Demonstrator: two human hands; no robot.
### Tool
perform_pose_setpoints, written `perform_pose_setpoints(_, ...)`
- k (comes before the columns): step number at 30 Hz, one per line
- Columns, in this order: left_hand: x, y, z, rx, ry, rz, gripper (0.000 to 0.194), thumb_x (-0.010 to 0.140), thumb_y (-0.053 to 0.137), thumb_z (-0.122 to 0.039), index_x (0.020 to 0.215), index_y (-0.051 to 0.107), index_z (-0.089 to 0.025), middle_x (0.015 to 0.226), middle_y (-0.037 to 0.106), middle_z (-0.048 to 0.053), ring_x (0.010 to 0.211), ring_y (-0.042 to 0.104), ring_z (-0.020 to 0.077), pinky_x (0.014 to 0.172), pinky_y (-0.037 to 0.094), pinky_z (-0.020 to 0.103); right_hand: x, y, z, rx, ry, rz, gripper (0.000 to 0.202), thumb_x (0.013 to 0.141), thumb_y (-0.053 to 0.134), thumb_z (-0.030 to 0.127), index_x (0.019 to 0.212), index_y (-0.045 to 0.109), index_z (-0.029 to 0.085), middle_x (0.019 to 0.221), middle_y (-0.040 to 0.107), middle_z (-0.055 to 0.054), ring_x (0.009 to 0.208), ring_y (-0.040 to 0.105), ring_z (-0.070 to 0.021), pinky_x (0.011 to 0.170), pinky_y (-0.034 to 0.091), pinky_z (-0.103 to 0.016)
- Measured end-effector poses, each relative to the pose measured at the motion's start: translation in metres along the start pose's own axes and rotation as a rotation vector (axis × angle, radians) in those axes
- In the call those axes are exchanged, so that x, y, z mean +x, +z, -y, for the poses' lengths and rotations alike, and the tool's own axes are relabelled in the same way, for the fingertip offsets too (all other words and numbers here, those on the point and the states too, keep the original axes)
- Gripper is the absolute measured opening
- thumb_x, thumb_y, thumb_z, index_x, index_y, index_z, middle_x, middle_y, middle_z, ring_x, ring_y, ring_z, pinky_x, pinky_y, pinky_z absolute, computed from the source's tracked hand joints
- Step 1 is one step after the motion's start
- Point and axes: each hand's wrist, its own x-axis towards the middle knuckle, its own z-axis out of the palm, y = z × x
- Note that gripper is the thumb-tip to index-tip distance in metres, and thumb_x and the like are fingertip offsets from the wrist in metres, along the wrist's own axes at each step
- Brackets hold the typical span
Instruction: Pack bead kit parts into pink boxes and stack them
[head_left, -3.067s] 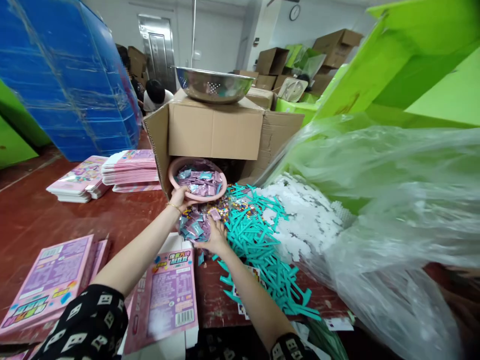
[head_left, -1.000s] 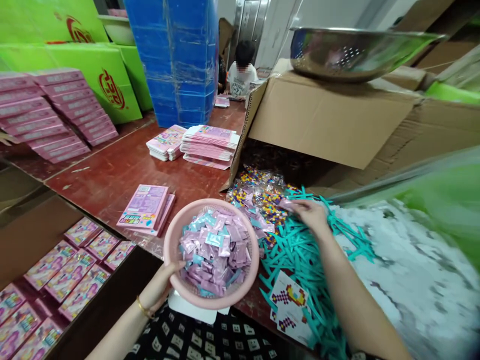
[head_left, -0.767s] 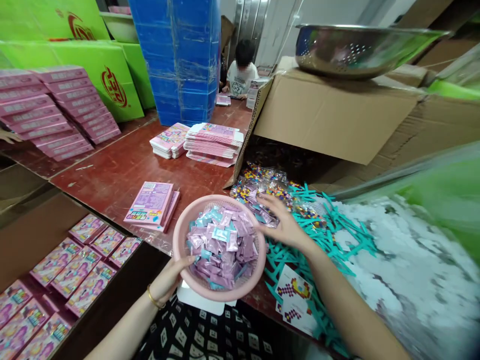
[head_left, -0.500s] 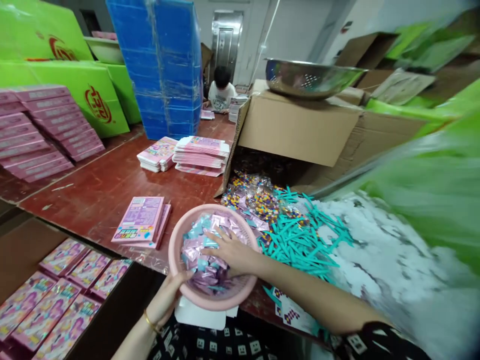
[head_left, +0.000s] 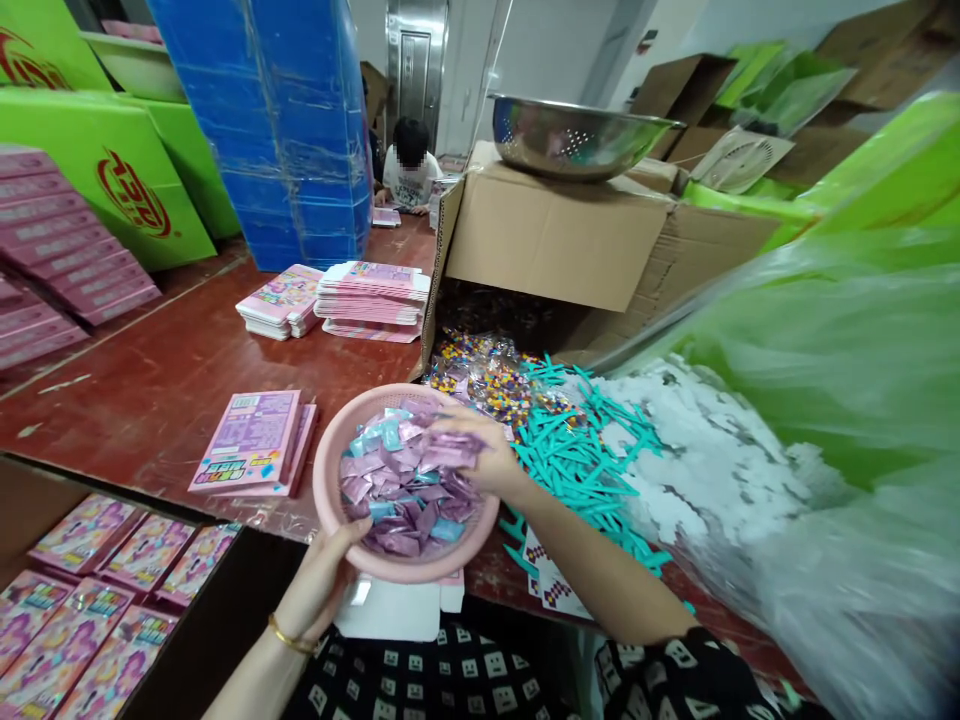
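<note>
A round pink basket (head_left: 328,500) holds many small purple and light blue packets (head_left: 397,480). At its lower left rim, my left hand (head_left: 334,565) grips the basket, thumb over the edge. My right hand (head_left: 484,450) is over the basket's right side, fingers closed on several purple packets. White flat cards (head_left: 390,610) lie partly under the basket. To the right are a pile of teal pen-like sticks (head_left: 577,460), bags of coloured beads (head_left: 502,385) and printed cards (head_left: 559,590).
Pink boxes (head_left: 247,440) lie left of the basket, with more stacks behind. An open carton (head_left: 555,235) bears a steel colander (head_left: 577,140). Blue crates (head_left: 285,130) stand behind. A person (head_left: 411,170) sits at the far end. A carton of pink boxes (head_left: 90,640) is lower left.
My right hand has gone from spread on the packets to closed around several, lifted slightly. The camera view has shifted, so the surroundings appear further left.
</note>
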Motion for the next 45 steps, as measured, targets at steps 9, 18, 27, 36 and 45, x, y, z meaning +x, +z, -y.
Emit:
perform_pose_setpoints(9, 0.027, -0.026, -0.021, 0.14, 0.032, -0.151, 0.072, 0.061, 0.083, -0.026, 0.129, 0.061, -0.017, 0.112, 0.075, 0.009, 0.124, 0.058, 0.039, 0.104, 0.051, 0.047, 0.024, -0.059, -0.078, -0.466, 0.41, -0.163, 0.043, 0.074, 0.068, 0.016, 0.116, 0.071, 0.019, 0.126, 0.063, -0.012, 0.122, 0.056, -0.031, 0.109, 0.04, -0.049)
perform_pose_setpoints(18, 0.028, -0.075, -0.032, 0.262, 0.085, -0.221, 0.084, 0.053, 0.086, -0.029, 0.132, 0.06, -0.022, 0.121, 0.072, 0.007, 0.147, 0.025, 0.0413, 0.122, 0.026, 0.052, -0.019, -0.04, -0.124, -0.605, 0.472, 0.209, 0.063, 0.088, 0.051, 0.019, 0.149, 0.041, 0.028, 0.162, 0.028, -0.007, 0.152, 0.012, -0.0306, 0.119, 0.008, -0.063)
perform_pose_setpoints(27, 0.015, -0.026, -0.033, 0.215, 0.154, 0.0, 0.083, 0.067, 0.076, -0.04, 0.144, 0.047, -0.029, 0.138, 0.062, 0.006, 0.143, 0.037, 0.0374, 0.116, 0.037, 0.053, -0.049, -0.054, -0.012, -0.406, 0.091, 0.111, 0.056, 0.089, 0.054, 0.034, 0.144, 0.045, 0.03, 0.157, 0.037, -0.009, 0.149, 0.024, -0.0292, 0.12, 0.02, -0.057)
perform_pose_setpoints(36, 0.038, 0.041, -0.025, 0.257, 0.144, 0.317, 0.087, 0.058, 0.075, -0.064, 0.134, 0.061, -0.023, 0.13, 0.067, 0.011, 0.142, 0.036, 0.0433, 0.113, 0.038, 0.055, -0.111, -0.085, 0.088, -0.335, 0.318, -0.32, 0.019, 0.074, 0.078, 0.029, 0.073, 0.059, 0.028, 0.12, 0.067, -0.011, 0.1, 0.069, -0.0283, 0.079, 0.06, -0.039)
perform_pose_setpoints(45, 0.074, 0.023, 0.024, 1.133, 0.816, 0.312, 0.071, 0.074, 0.072, -0.05, 0.139, 0.057, -0.026, 0.159, 0.033, 0.01, 0.151, 0.015, 0.0378, 0.121, -0.004, 0.055, -0.093, -0.197, 0.162, -0.647, 0.201, -0.806, 0.024, 0.063, 0.079, 0.037, 0.066, 0.057, 0.028, 0.155, 0.04, -0.005, 0.145, 0.033, -0.035, 0.112, 0.039, -0.057)
